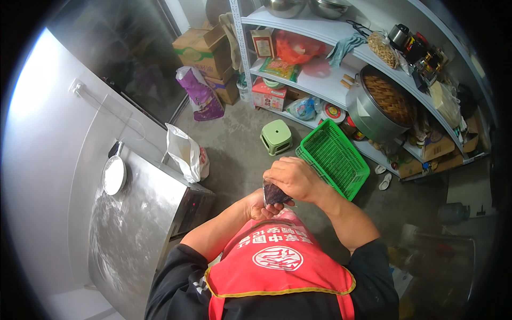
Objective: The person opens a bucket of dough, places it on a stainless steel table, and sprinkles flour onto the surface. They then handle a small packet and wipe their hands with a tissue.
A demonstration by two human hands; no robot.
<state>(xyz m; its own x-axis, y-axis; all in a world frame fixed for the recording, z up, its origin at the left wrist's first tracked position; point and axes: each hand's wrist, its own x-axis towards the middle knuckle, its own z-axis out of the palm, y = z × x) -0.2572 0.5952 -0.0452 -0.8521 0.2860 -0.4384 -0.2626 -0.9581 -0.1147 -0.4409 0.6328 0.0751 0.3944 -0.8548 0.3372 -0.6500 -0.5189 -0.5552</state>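
A small clear plastic packet with dark purple-brown contents is held in front of the red apron. My left hand cups it from below, fingers curled around its lower end. From above, my right hand grips the packet's upper edge with bent fingers. The right fingertips and the packet's top are partly hidden by that hand.
On the left stands a steel worktable dusted with white powder, a powder-filled pan on it. A white sack, a green stool and a green basket stand ahead. Metal shelves hold a large steamer pot.
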